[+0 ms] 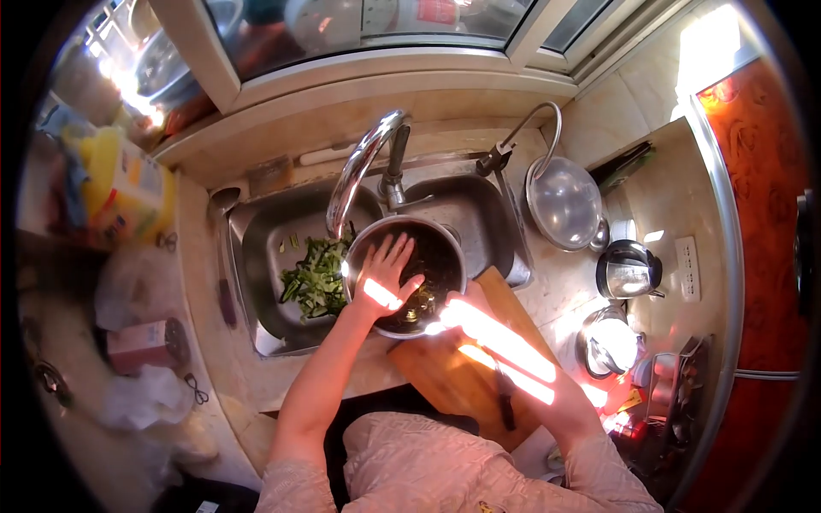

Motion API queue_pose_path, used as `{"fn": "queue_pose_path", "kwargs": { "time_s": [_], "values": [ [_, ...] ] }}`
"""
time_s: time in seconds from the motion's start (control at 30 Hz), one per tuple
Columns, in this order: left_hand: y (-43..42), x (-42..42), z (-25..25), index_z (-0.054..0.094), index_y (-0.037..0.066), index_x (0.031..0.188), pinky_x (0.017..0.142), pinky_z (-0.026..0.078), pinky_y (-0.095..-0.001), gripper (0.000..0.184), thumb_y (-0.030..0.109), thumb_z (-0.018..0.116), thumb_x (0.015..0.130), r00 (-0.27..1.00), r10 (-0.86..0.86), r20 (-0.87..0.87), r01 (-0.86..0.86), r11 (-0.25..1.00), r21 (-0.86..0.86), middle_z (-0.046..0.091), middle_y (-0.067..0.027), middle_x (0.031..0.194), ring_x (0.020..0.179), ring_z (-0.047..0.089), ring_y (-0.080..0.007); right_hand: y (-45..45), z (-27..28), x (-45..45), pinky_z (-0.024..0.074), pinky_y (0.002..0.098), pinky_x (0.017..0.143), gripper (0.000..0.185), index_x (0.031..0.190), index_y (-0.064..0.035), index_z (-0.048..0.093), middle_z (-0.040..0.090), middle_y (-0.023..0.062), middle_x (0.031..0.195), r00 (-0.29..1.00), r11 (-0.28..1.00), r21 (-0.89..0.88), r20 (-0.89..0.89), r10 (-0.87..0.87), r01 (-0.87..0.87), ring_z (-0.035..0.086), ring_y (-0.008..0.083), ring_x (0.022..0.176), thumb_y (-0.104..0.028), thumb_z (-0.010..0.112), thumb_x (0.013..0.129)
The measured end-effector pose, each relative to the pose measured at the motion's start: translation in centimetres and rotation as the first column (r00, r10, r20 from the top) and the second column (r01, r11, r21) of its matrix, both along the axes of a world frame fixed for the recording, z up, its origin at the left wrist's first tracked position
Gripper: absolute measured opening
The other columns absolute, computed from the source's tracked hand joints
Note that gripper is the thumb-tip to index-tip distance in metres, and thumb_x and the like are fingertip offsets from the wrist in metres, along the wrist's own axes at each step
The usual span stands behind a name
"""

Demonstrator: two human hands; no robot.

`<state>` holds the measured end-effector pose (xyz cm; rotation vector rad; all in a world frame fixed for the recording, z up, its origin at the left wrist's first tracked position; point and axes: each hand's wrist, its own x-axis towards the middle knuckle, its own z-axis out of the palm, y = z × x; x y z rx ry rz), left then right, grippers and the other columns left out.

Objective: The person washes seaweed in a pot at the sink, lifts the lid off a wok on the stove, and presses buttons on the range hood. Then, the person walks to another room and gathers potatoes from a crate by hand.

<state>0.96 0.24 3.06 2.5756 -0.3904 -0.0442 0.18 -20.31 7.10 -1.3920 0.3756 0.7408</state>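
A round metal pot (pixel 457 248) sits over the divider of the double sink, under the curved chrome faucet (pixel 359 162). My left hand (pixel 389 267) lies over the pot's opening with its fingers spread. Dark, wet-looking contents (pixel 436 265) show beside it; what they are is hard to tell. At the pot's lower right rim is my right hand (pixel 462 309), its fingers mostly hidden by glare and the rim. Chopped green vegetables (pixel 315 278) lie in the left basin, touching the pot's left side.
A wooden cutting board (pixel 453 376) with a dark-handled knife (pixel 506 402) lies at the front. To the right are a metal bowl (pixel 564 203), a kettle (pixel 629 269) and a power strip (pixel 688 268). A ladle (pixel 224 201) rests left of the sink (pixel 235 256).
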Motion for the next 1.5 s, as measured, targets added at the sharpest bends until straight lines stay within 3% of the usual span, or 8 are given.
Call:
{"fn": "queue_pose_path", "kwargs": {
  "time_s": [0.37,0.43,0.53,0.97,1.17,1.27,1.33,1.5],
  "values": [
    [-0.6,0.3,-0.3,0.032,0.003,0.142,0.111,0.020,-0.0512,0.068,0.046,0.047,0.090,0.999,-0.017,-0.034,0.015,0.998,-0.056,0.030,-0.0142,0.148,0.137,0.024,-0.0341,0.2,1.2,0.7,0.0532,0.0344,0.044,0.044,0.111,0.0067,0.053,0.061,0.0150,0.082,0.999,0.995,-0.094,0.036,-0.010,0.013,0.061,0.0233,0.058,-0.006,0.053,0.070],
    [-0.7,0.3,-0.6,0.030,0.003,0.143,0.111,0.020,-0.0508,0.069,0.045,0.046,0.090,0.999,-0.009,-0.040,0.006,0.997,-0.076,0.029,-0.0145,0.148,0.137,0.024,-0.0343,0.5,2.0,0.7,0.0482,0.0290,0.059,0.035,0.100,0.0086,0.060,0.062,0.0127,0.077,0.997,0.991,-0.128,0.069,-0.020,0.029,0.060,0.0199,0.067,-0.005,0.056,0.068],
    [-0.8,0.3,-0.7,0.029,0.003,0.143,0.111,0.019,-0.0509,0.068,0.045,0.046,0.091,0.998,-0.006,-0.059,0.000,0.995,-0.102,0.028,-0.0149,0.149,0.138,0.023,-0.0343,0.8,2.8,1.0,0.0478,0.0291,0.060,0.037,0.102,0.0093,0.060,0.063,0.0133,0.080,0.995,0.971,-0.239,0.096,0.020,0.003,0.060,0.0200,0.068,-0.006,0.056,0.069],
    [-1.1,0.2,-1.5,0.028,0.003,0.143,0.113,0.017,-0.0500,0.068,0.046,0.043,0.092,0.991,0.003,-0.137,-0.030,0.980,-0.196,0.023,-0.0139,0.151,0.140,0.019,-0.0339,2.5,8.3,2.5,0.0536,0.0325,0.050,0.044,0.116,0.0033,0.054,0.064,0.0185,0.084,0.959,0.837,-0.496,0.028,0.281,-0.231,0.065,0.0245,0.062,-0.008,0.045,0.075],
    [-1.6,0.1,-2.6,0.024,0.003,0.144,0.113,0.017,-0.0477,0.071,0.047,0.044,0.092,0.992,0.038,-0.123,-0.071,0.959,-0.276,0.024,-0.0151,0.150,0.138,0.020,-0.0349,2.8,7.5,2.7,0.0483,0.0335,0.066,0.037,0.102,0.0094,0.059,0.063,0.0213,0.075,0.927,0.752,-0.637,0.158,0.341,-0.168,0.063,0.0244,0.071,-0.015,0.050,0.075],
    [-2.0,0.0,-3.3,0.024,0.003,0.144,0.112,0.019,-0.0483,0.072,0.045,0.048,0.090,0.992,0.090,-0.086,-0.114,0.929,-0.351,0.024,-0.0165,0.150,0.137,0.024,-0.0376,1.8,4.9,3.6,0.0487,0.0356,0.064,0.036,0.103,0.0091,0.057,0.063,0.0211,0.075,0.891,0.696,-0.698,0.192,0.412,-0.171,0.063,0.0259,0.068,-0.013,0.049,0.076],
    [-2.5,0.0,-3.7,0.023,0.003,0.144,0.111,0.021,-0.0488,0.073,0.044,0.050,0.089,0.986,0.149,-0.069,-0.164,0.904,-0.396,0.026,-0.0170,0.149,0.135,0.027,-0.0399,0.6,3.1,4.4,0.0463,0.0420,0.086,0.046,0.122,0.0008,0.050,0.065,0.0256,0.095,0.873,0.549,-0.763,-0.040,0.486,-0.341,0.063,0.0402,0.089,-0.012,0.045,0.077],
    [-3.1,0.2,-4.1,0.023,0.003,0.144,0.110,0.023,-0.0489,0.073,0.042,0.051,0.089,0.985,0.171,-0.028,-0.164,0.870,-0.465,0.027,-0.0189,0.148,0.133,0.028,-0.0425,1.7,5.6,4.8,0.0503,0.0416,0.077,0.046,0.120,0.0035,0.049,0.063,0.0287,0.083,0.897,0.641,-0.702,0.007,0.443,-0.311,0.064,0.0401,0.071,-0.013,0.046,0.077]
  ]
}}
